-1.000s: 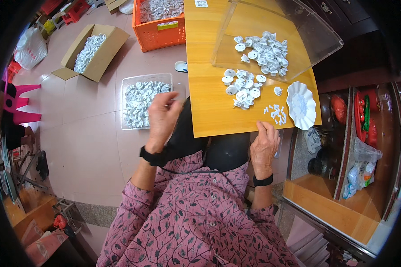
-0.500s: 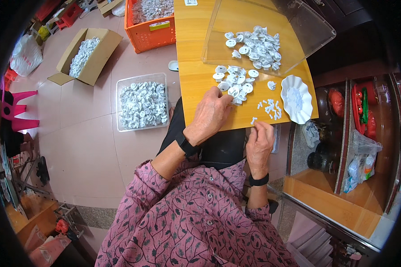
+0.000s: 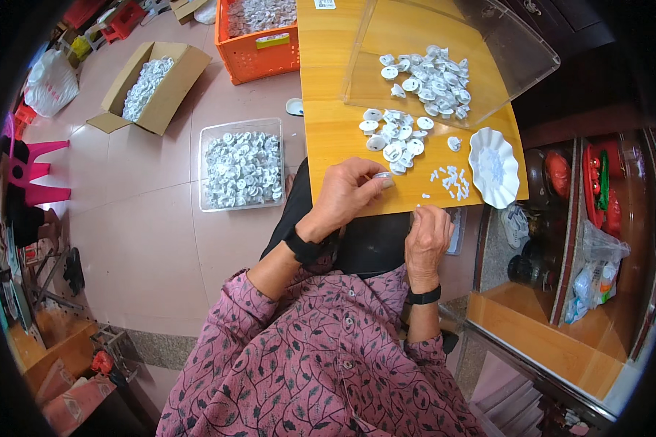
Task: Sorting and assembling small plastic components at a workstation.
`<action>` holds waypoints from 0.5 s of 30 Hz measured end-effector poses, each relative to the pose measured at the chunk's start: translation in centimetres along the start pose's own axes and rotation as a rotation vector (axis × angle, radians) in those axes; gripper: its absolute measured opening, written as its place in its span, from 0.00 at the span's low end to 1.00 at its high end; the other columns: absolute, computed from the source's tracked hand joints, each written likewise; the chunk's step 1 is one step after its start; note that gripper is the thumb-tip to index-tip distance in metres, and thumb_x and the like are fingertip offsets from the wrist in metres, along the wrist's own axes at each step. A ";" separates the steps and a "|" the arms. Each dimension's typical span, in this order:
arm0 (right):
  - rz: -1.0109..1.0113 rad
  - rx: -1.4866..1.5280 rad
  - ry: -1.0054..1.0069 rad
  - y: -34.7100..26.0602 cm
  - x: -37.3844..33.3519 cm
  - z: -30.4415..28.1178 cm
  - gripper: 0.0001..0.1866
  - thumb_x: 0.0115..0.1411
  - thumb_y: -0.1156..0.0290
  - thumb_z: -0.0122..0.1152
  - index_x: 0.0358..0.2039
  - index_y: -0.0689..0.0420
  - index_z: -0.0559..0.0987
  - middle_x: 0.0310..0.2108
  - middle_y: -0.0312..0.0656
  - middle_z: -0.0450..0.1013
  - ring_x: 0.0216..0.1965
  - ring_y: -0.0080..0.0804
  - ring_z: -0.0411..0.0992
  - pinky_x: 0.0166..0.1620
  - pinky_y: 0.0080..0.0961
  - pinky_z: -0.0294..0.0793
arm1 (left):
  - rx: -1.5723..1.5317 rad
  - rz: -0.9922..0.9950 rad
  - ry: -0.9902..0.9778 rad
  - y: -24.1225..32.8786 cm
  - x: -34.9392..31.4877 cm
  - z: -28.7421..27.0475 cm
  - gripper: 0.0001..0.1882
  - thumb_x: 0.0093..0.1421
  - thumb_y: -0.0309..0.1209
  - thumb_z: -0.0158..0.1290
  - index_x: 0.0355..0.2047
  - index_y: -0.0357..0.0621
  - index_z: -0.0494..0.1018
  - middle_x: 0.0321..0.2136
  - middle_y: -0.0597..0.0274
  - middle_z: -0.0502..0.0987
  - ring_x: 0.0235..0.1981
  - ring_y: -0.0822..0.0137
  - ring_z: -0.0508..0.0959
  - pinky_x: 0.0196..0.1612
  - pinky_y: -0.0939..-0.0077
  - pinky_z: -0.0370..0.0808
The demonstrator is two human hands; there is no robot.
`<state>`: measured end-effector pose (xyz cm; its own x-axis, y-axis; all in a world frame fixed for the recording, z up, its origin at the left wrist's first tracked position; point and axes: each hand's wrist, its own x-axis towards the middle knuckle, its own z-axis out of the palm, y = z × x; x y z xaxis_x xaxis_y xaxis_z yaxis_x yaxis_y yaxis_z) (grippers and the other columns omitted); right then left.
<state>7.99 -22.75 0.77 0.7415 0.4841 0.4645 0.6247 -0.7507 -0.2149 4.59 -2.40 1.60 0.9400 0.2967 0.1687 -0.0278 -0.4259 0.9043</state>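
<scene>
My left hand [image 3: 346, 191] is closed over the table's near edge, a round white plastic piece [image 3: 383, 175] pinched between thumb and fingertips. Just right of it and lower, my right hand [image 3: 428, 239] has its fingers pressed together, with a tiny white peg-like piece [image 3: 418, 207] at the tips. Beyond the left hand is a loose heap of white round plastic parts [image 3: 395, 135]. Several small white pegs [image 3: 452, 182] are scattered beyond the right hand, and a single peg [image 3: 426, 195] lies close to its fingertips.
On the wooden table [image 3: 328, 95] are a clear plastic tray [image 3: 521, 80] holding more round parts and a white scalloped dish [image 3: 514, 191] of pegs. A filled clear bin [image 3: 204, 198], a cardboard box [image 3: 176, 95] and an orange crate [image 3: 270, 62] occupy the floor; shelves [image 3: 539, 320] stand right.
My left hand has drawn back from the heap with a round piece in its fingers. The right hand has pulled slightly toward me, a tiny peg at its tips. The whole view has shifted a little.
</scene>
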 end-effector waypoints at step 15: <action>0.696 1.273 -0.123 -4.3 2.0 -1.6 0.07 0.65 0.73 0.57 0.39 0.64 0.76 0.35 0.41 0.77 0.33 0.21 0.73 0.40 0.18 0.74 | -1.286 -0.355 -0.121 -0.5 -3.9 -2.0 0.18 0.65 0.27 0.54 0.54 0.38 0.72 0.49 0.57 0.76 0.49 0.66 0.77 0.54 0.70 0.76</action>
<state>6.42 -19.30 3.98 0.9538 0.2794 -0.1104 -0.1215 0.0224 -0.9923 0.21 -1.67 1.29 0.9850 0.1174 -0.1262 -0.0125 0.7790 0.6269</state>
